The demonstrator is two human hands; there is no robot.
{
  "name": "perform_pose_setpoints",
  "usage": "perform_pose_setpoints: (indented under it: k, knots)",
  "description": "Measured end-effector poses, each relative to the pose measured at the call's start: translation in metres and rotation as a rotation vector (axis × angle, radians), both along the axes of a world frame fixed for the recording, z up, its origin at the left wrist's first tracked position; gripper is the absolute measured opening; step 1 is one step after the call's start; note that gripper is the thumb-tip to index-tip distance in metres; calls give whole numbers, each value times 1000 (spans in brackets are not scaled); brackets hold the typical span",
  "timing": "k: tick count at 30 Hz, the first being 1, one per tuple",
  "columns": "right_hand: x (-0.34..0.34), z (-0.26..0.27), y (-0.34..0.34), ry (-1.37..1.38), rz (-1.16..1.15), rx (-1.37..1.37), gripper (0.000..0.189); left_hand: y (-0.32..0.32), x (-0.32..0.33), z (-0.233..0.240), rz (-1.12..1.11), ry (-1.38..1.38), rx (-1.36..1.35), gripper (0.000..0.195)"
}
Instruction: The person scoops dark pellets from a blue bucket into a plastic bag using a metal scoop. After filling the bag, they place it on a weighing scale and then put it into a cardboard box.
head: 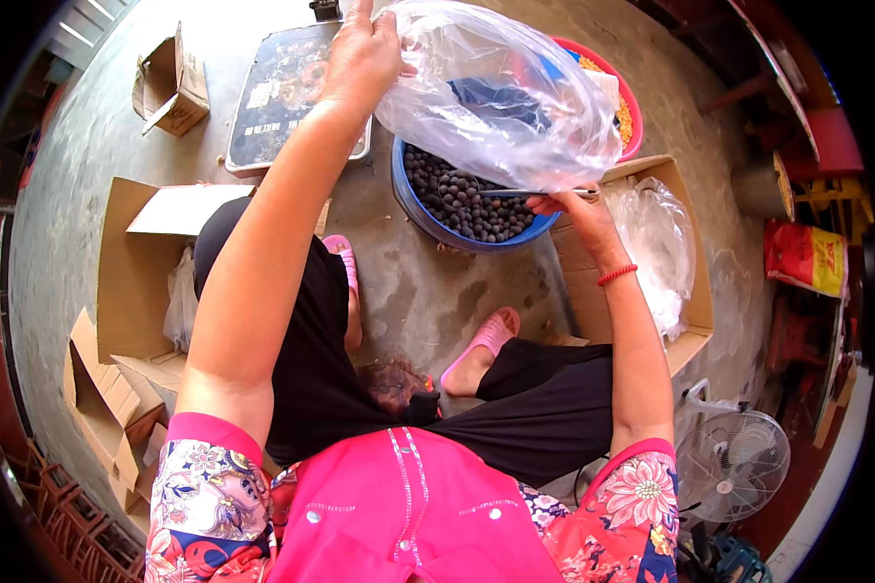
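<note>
My left hand [368,55] grips the edge of a large clear plastic bag [510,116], which spreads out to the right over a blue tub [437,231]. Dark round balls [488,217] fill the part of the tub that shows. A metal strainer ladle [507,193] lies over the balls, its wire bowl at their surface. My right hand [580,211] holds the ladle's handle at the tub's right rim, close under the bag's lower edge. A red bead bracelet [617,275] circles my right wrist.
A platform scale [284,95] stands left of the tub. Behind the bag is a red basin [633,109] with orange pieces. Open cardboard boxes [124,291] lie at the left; another box [702,291] at the right holds clear plastic bags [652,240]. A fan [733,459] stands at lower right.
</note>
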State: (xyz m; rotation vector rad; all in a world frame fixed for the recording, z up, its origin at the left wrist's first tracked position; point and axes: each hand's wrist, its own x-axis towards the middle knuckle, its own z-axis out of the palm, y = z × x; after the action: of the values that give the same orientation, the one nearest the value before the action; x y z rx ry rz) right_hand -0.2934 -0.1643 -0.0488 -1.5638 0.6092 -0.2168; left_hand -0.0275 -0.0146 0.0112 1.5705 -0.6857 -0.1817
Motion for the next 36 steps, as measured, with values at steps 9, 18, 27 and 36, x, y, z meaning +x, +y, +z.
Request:
perform_pose_setpoints:
  k: [9,18,27,36]
  knots:
    - [-9,19,-10,12,-8,-29,22,-3,-9,8,-85,337,-47,34]
    - [-20,52,-20,-43,50,-5,23,-20,-13,-15,32,-258,341,76]
    - [-31,84,-27,-123,122,60,24,-16,-42,-30,-158,-578,498,75]
    - [-34,105,-29,-236,78,81,25,-10,-62,-28,-407,-452,555,73]
